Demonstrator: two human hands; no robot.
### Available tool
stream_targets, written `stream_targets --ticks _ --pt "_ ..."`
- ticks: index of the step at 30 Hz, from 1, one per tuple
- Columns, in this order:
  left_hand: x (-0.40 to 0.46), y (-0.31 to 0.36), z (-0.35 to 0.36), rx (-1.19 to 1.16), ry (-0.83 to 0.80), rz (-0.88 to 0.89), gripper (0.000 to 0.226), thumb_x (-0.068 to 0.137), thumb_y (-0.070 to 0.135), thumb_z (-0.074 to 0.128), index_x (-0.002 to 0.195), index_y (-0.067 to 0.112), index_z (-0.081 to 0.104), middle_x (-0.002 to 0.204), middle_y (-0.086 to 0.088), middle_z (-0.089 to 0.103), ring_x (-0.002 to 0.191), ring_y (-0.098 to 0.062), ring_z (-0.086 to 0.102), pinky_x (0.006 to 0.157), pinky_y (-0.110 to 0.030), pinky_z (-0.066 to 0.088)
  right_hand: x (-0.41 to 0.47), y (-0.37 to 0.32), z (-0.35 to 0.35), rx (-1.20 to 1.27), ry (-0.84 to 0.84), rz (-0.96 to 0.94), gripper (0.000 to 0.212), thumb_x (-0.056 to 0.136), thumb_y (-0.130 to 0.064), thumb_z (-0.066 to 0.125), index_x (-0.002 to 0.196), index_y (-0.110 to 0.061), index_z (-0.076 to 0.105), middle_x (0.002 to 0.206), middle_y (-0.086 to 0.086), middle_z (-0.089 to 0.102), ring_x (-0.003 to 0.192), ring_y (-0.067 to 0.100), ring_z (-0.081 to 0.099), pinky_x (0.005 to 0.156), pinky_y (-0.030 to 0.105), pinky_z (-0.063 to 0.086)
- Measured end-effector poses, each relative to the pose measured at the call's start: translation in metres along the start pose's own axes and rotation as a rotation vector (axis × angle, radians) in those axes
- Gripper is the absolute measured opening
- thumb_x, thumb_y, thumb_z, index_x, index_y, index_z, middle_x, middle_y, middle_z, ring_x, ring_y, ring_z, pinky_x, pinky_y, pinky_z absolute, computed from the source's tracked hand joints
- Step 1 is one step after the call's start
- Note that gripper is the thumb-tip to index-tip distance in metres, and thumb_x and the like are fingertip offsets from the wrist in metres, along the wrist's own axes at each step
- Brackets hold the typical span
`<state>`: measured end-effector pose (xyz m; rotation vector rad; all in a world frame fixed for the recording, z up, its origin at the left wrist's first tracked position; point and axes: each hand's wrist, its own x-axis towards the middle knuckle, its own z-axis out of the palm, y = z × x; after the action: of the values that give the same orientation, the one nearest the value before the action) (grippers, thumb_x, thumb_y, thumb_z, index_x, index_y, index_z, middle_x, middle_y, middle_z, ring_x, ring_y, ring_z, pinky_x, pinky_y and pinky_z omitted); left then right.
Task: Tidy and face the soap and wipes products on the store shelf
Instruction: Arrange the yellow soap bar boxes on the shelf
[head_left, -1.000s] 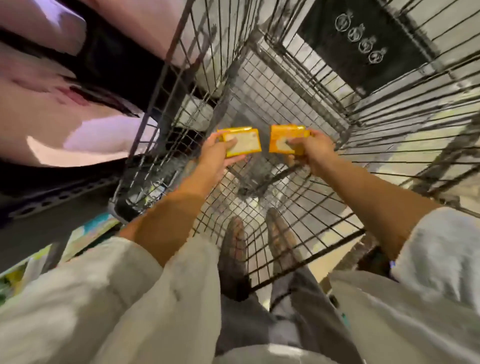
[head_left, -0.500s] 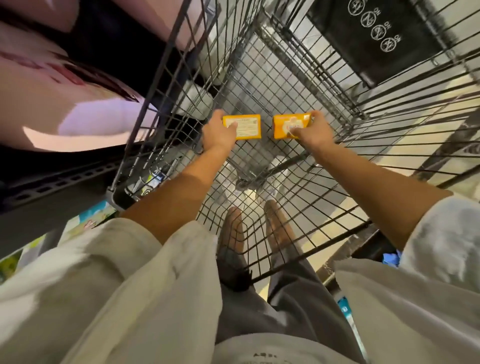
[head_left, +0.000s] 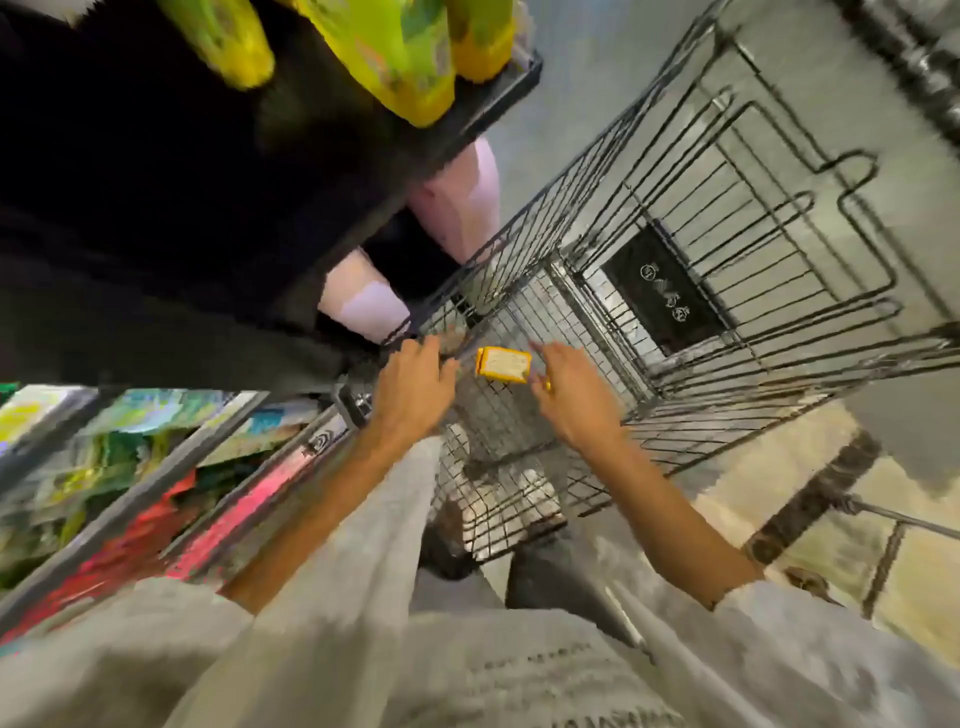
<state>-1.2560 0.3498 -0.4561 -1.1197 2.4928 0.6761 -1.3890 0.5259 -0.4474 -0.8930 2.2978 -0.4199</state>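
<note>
Head cam is pretty smeared, so take the fine stuff loosely. Neither hand has a grip on anything as far as I can see: the left hand (head_left: 413, 387) is over the wire rim of the cart (head_left: 737, 291) with fingers loosely bent, can't tell if it actually touches the wire, and the right hand (head_left: 569, 395) has its fingers spread and relaxed, just beside the soap box. There's a tiny yellow speck at its fingers, too blurry to call.

The soap box (head_left: 503, 365) sits between the two hands, inside the cart basket, though whether it's resting on the mesh is unclear. It's a small rectangular carton, yellow-orange edges with a pale printed panel facing up, text unreadable.

Cart is thin dark metal wire in a grid, with a black placard on the far end. Shelf (head_left: 156, 488) on the left is a blur of colourful packs, plus yellow-green bags (head_left: 395, 57) up top. Sleeves are light grey cloth.
</note>
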Motion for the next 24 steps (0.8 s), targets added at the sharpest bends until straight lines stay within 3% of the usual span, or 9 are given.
stream_targets --ticks 4,7,11,15,20,24 --pt "-0.074 -0.011 -0.037 -0.106 0.137 -0.134 0.046 0.103 0.044 0.052 0.138 0.014 0.055 0.125 -0.019 0.061 0.115 -0.043 0.06 0.091 -0.053 0.053 -0.03 -0.046 -0.026 -0.065 -0.008 -0.276 0.049 0.106 -0.029 0.056 0.151 -0.012 0.05 0.137 0.015 0.059 0.124 0.035 0.055 0.102 0.047 0.049" --pt "-0.141 -0.023 -0.055 -0.245 0.257 -0.253 0.059 0.097 0.059 0.04 0.141 0.022 0.055 0.129 -0.013 0.064 0.118 -0.038 0.062 0.094 -0.051 0.053 -0.059 -0.075 -0.033 -0.128 -0.017 -0.489 0.048 0.104 -0.032 0.057 0.146 -0.01 0.055 0.134 0.014 0.06 0.118 0.036 0.059 0.097 0.045 0.051" --pt "-0.244 -0.039 -0.059 -0.295 0.431 -0.382 0.045 0.103 0.041 0.052 0.138 0.011 0.056 0.124 -0.022 0.061 0.111 -0.046 0.061 0.092 -0.052 0.052 -0.107 -0.123 -0.027 -0.132 -0.085 -0.723 0.053 0.106 -0.04 0.054 0.153 -0.015 0.05 0.145 0.013 0.056 0.133 0.034 0.052 0.108 0.042 0.046" --pt "-0.338 -0.061 -0.043 -0.309 0.592 -0.599 0.043 0.103 0.035 0.054 0.133 0.004 0.06 0.118 -0.024 0.061 0.106 -0.049 0.06 0.089 -0.053 0.052 -0.161 -0.175 -0.001 -0.18 -0.138 -0.983 0.052 0.103 -0.039 0.061 0.147 -0.013 0.058 0.137 0.01 0.062 0.128 0.032 0.059 0.106 0.043 0.05" --pt "-0.443 -0.09 -0.009 -0.314 0.711 -0.848 0.041 0.1 0.03 0.063 0.132 0.004 0.062 0.118 -0.022 0.064 0.106 -0.047 0.061 0.087 -0.05 0.052 -0.231 -0.231 0.048 -0.306 -0.264 -1.215 0.057 0.105 -0.052 0.042 0.15 -0.017 0.052 0.146 0.003 0.055 0.139 0.029 0.049 0.113 0.043 0.044" --pt "-0.525 -0.114 0.027 -0.364 0.804 -1.008 0.047 0.101 0.043 0.053 0.125 0.005 0.066 0.114 -0.021 0.066 0.103 -0.047 0.065 0.084 -0.051 0.055 -0.295 -0.269 0.096 -0.357 -0.362 -1.332 0.059 0.108 -0.053 0.043 0.157 -0.02 0.044 0.156 0.001 0.048 0.146 0.024 0.042 0.118 0.04 0.038"
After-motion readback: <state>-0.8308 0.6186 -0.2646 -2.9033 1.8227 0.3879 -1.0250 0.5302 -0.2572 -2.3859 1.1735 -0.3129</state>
